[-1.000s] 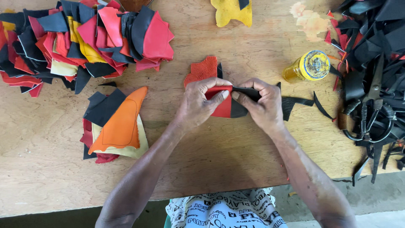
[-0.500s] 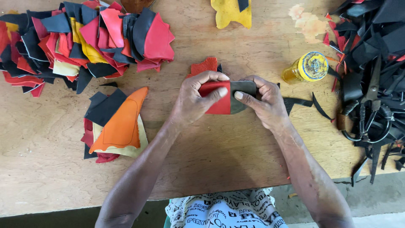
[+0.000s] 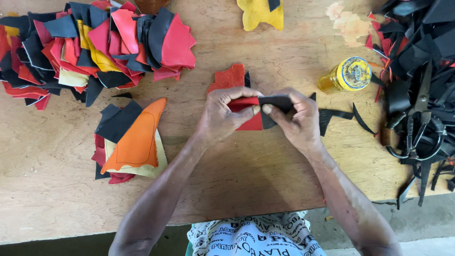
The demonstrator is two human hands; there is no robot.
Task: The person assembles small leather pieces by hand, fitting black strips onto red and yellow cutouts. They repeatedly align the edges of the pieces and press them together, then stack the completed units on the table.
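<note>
Just above the middle of the frame, the left hand (image 3: pixel 222 118) and the right hand (image 3: pixel 296 121) meet over a small stack of cut pieces on the tabletop (image 3: pixel 246 180). The fingers of the left hand are closed on a red leather piece (image 3: pixel 246 116), thumb on top; the fingers of the right hand pinch the near end of a black leather piece (image 3: pixel 277 101) whose long axis runs left to right across the picture. The black piece overlaps the red one's upper edge, so the join lies directly between the two thumbs, equally near both hands. A yellow glue jar (image 3: pixel 348 75) lies to the upper right, scissors (image 3: pixel 414 128) at the right edge, and an orange piece (image 3: pixel 137 137) on a pile to the left
</note>
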